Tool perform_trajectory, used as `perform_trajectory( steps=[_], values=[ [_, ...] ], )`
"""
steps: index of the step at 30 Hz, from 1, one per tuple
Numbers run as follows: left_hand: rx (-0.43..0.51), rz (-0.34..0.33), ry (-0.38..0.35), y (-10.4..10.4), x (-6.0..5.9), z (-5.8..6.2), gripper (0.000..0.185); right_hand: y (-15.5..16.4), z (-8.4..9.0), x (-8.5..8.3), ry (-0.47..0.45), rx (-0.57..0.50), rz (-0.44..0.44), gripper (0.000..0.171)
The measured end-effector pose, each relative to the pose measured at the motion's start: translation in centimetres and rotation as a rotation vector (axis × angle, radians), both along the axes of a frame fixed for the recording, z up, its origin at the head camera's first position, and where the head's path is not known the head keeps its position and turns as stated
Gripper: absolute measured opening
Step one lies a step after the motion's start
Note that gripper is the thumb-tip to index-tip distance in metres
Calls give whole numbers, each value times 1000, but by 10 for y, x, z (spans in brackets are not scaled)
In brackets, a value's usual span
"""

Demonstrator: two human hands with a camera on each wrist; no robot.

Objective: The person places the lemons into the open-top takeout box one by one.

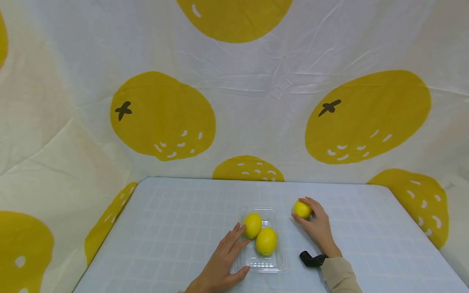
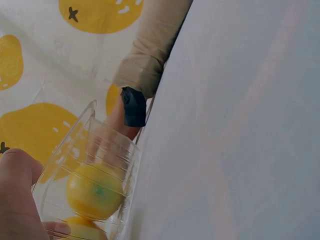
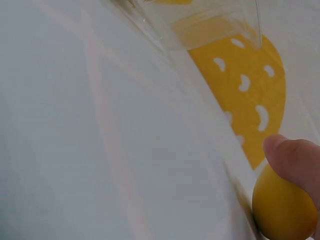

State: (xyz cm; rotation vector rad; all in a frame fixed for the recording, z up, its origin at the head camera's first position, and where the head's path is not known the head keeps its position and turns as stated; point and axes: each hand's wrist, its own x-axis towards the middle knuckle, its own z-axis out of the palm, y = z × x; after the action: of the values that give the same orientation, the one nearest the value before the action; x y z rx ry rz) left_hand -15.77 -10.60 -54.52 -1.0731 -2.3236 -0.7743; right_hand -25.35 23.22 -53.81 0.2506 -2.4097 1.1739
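Observation:
A clear plastic tray (image 1: 261, 264) lies on the light blue checked table (image 1: 176, 228) and holds two yellow lemons (image 1: 253, 225) (image 1: 266, 241). My left hand (image 1: 229, 254) rests against the tray's left side with straight fingers, the fingertips beside the far lemon and the thumb at the near-left edge. In the left wrist view the tray wall (image 2: 75, 135) and a lemon (image 2: 95, 190) show next to my thumb (image 2: 17, 195). A third lemon (image 1: 302, 209) sits on the table right of the tray, with my right hand (image 1: 311, 217) curled round it. The right wrist view shows this lemon (image 3: 282, 205) under a fingertip (image 3: 295, 160).
White cloth printed with big yellow fruit (image 1: 163, 116) walls in the table at the back and on both sides. A black strap (image 1: 311, 259) sits on my right wrist above a beige sleeve (image 1: 338, 274). Bare table stretches left of the tray and to the far right.

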Motion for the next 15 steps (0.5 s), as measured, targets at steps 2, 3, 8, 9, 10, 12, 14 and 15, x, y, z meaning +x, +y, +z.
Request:
perform_trajectory(
  steps=[2, 3, 8, 9, 10, 12, 14, 15],
  values=[
    [0, -1, -4, 0, 0, 0, 53, 0, -1, 1, 4, -3, -13, 56],
    [0, -2, -5, 0, 0, 1, 53, 0, -1, 1, 10, -6, -17, 56],
    [-1, -4, -14, 0, 1, 1, 54, -1, -3, 1, 40, -16, -28, 57],
    [-1, -4, -15, 0, 1, 1, 54, -1, -4, 1, 45, -16, -31, 57],
    [0, -5, -19, -1, 1, 1, 54, -1, -4, 1, 48, -17, -35, 57],
    [-1, -5, -27, -1, 1, 1, 53, -2, -3, 2, 54, -18, -40, 57],
    [-4, -2, -35, -1, 1, 2, 53, -3, -2, 3, 62, -25, -45, 57],
    [-5, -2, -42, -1, 1, 2, 53, -3, -2, 3, 67, -32, -48, 57]
  ],
)
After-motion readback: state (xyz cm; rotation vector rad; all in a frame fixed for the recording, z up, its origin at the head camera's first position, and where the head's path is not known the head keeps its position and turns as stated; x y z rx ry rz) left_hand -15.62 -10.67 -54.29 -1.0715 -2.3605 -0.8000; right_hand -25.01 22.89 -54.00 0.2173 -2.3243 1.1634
